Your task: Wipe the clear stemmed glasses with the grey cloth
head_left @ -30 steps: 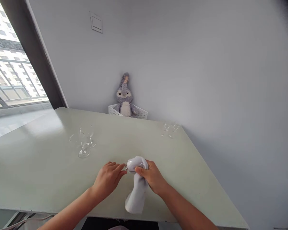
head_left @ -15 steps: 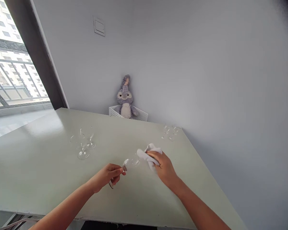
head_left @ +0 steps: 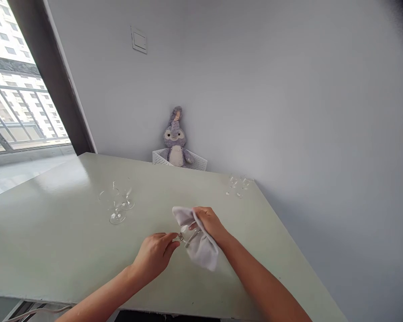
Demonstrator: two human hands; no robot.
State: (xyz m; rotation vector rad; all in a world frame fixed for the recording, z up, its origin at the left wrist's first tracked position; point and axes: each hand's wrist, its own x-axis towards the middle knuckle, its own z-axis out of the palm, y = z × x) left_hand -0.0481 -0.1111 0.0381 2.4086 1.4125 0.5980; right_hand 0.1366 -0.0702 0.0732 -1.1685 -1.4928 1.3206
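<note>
Glass [head_left: 185,231] apparently mid-wipe: L hand [head_left: 154,252] pinched its stem [head_left: 180,237], R hand [head_left: 211,224] held cloth [head_left: 203,251] against it; next rub prob. needed gentleness.

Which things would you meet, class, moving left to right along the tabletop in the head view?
Left cluster of stemmed glasses → the person's left hand → pale cloth → right hand → right cluster of stemmed glasses.
</note>
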